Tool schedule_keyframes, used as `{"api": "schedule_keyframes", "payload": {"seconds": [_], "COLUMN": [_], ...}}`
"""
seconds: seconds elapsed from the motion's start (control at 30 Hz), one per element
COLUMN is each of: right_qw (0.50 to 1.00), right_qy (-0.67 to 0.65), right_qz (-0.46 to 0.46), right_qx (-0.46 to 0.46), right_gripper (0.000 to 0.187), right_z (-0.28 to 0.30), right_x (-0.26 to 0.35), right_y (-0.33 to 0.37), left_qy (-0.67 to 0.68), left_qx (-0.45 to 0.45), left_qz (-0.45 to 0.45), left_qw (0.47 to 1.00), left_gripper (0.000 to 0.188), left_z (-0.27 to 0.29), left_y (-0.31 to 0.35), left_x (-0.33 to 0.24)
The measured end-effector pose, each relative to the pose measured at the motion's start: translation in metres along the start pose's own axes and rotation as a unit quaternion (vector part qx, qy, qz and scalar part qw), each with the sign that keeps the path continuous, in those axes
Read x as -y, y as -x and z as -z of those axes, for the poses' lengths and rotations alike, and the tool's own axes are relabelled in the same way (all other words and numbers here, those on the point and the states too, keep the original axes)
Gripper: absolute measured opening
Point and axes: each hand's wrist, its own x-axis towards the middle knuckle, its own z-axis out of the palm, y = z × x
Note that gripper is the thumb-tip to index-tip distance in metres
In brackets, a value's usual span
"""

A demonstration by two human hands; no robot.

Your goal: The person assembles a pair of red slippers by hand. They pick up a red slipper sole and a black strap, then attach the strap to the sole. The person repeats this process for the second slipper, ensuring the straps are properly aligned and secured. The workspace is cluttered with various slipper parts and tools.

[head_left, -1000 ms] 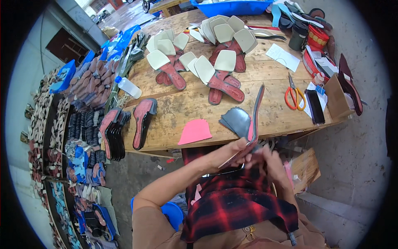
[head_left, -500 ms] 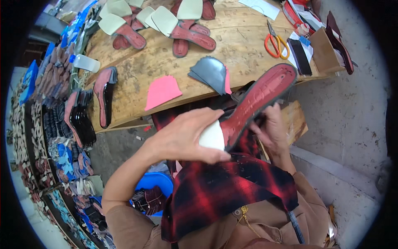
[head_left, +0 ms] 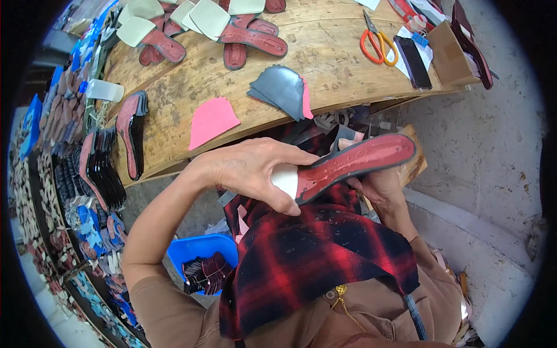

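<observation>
Over my lap I hold a shoe sole [head_left: 362, 162], red on its upper face with a dark rim and a white heel end [head_left: 285, 181]. My left hand [head_left: 243, 168] closes around the white heel, thumb on the near edge and fingers on the far one. Under the front half, my right hand [head_left: 380, 188] grips the sole from below; its palm and some fingers are hidden. A dark grey strap-like piece [head_left: 343, 137] sticks up past the sole's far edge, with a fingertip beside it. Dark grey cut pieces [head_left: 281, 91] and a pink piece [head_left: 213, 122] lie on the table.
On the wooden table [head_left: 325, 52] are soles with pale heel pieces [head_left: 210, 20], scissors [head_left: 377, 43], a phone [head_left: 413, 61], a cardboard box [head_left: 455, 55] and a bottle [head_left: 104, 90]. Stacked soles [head_left: 103, 168] stand left, above a blue bin [head_left: 203, 249]. A wall [head_left: 476, 226] runs along my right.
The sole has turned flatter, its toe end swinging down and toward me. My right hand has shifted under its front, and the dark strap piece shows more clearly. The view has shifted slightly.
</observation>
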Motion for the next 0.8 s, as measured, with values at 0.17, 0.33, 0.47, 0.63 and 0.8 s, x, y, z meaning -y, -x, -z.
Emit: {"api": "schedule_keyframes", "payload": {"seconds": [0.17,0.33,0.47,0.63,0.8], "right_qw": [0.998,0.965,0.991,0.993,0.959], "right_qy": [0.036,-0.242,-0.078,0.046,0.116], "right_qz": [0.035,-0.018,0.062,0.108,0.253], "right_qx": [-0.031,-0.096,0.09,-0.033,-0.05], "right_gripper": [0.017,0.036,0.062,0.034,0.038], "right_z": [0.009,-0.013,-0.001,-0.02,-0.033], "right_x": [-0.004,0.013,0.008,0.005,-0.019], "right_y": [-0.024,-0.005,-0.014,-0.047,-0.053], "left_qy": [0.029,-0.017,0.2,0.217,0.466], "left_qx": [0.004,-0.021,-0.047,-0.125,-0.224], "left_qz": [0.005,-0.034,-0.017,0.015,0.022], "left_qw": [1.0,0.999,0.979,0.968,0.856], "left_gripper": [0.074,0.079,0.078,0.074,0.056], "left_z": [-0.01,-0.002,-0.006,-0.023,-0.033], "left_y": [-0.01,-0.003,-0.01,-0.025,-0.045], "left_x": [0.014,0.019,0.022,0.03,0.014]}}
